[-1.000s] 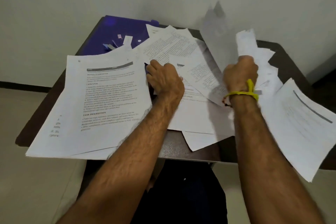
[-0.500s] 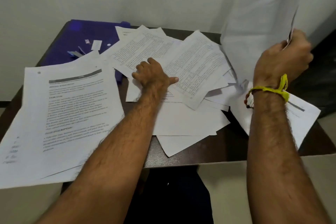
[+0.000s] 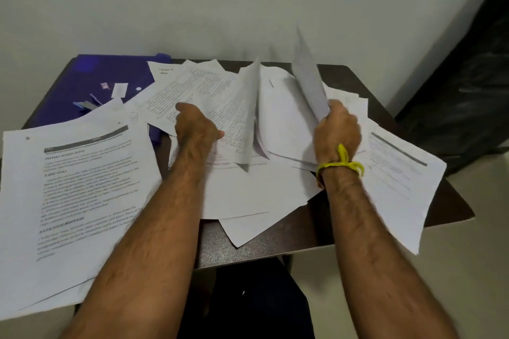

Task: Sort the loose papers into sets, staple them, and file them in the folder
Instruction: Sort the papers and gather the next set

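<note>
Here, a dark table (image 3: 275,245) fills the middle of the frame, strewn with loose papers (image 3: 248,190). The left hand (image 3: 197,126) rests at centre on a printed sheet (image 3: 198,91), fingers curled down over it (whether it actually pinches the sheet cannot be told). The right hand (image 3: 337,129), right of centre, grips a raised sheet (image 3: 308,77) that stands up blurred from its fist; a yellow band (image 3: 341,164) circles that wrist. A large printed page (image 3: 82,190) overhangs the table at lower left. The blue folder (image 3: 110,74) lies at upper left, partly under the papers.
</note>
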